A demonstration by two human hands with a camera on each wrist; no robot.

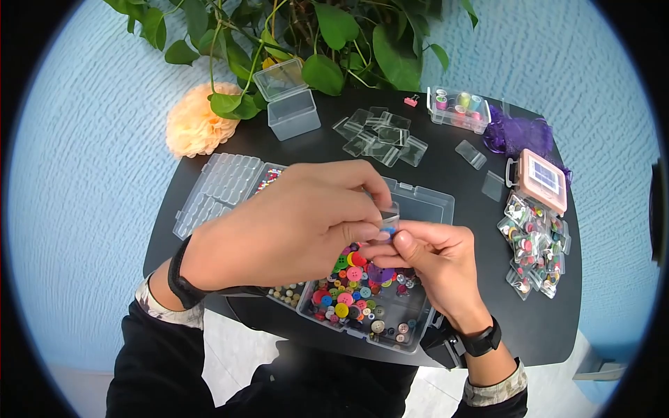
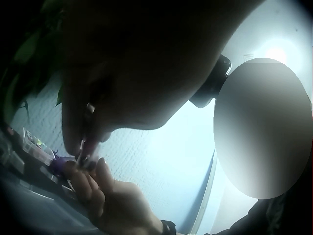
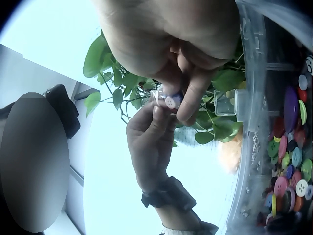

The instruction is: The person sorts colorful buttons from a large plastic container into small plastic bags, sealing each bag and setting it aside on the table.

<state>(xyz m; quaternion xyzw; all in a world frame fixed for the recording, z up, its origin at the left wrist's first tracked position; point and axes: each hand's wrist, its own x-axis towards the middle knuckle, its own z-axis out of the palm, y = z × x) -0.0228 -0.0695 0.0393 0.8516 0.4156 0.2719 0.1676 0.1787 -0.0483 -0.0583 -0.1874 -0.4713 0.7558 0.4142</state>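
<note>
Over the button box my left hand [image 1: 300, 226] pinches a small clear zip bag [image 1: 392, 212] between thumb and fingers. From the other side my right hand [image 1: 442, 263] grips the lower part of the same bag. Blue and pale buttons [image 3: 171, 102] show at the bag, close between the fingertips in the right wrist view. Below both hands lies the open clear box [image 1: 411, 334], filled with loose buttons [image 1: 345, 298] of many colours and sizes. My left hand hides part of the box and its lid.
Several flat bags [image 1: 383, 136] lie at the back, near an open clear container [image 1: 294, 115]. To the right are filled button bags [image 1: 533, 244], a pink case [image 1: 542, 182], purple mesh [image 1: 519, 132] and a box of spools [image 1: 458, 111]. A compartment organizer [image 1: 219, 191] lies left.
</note>
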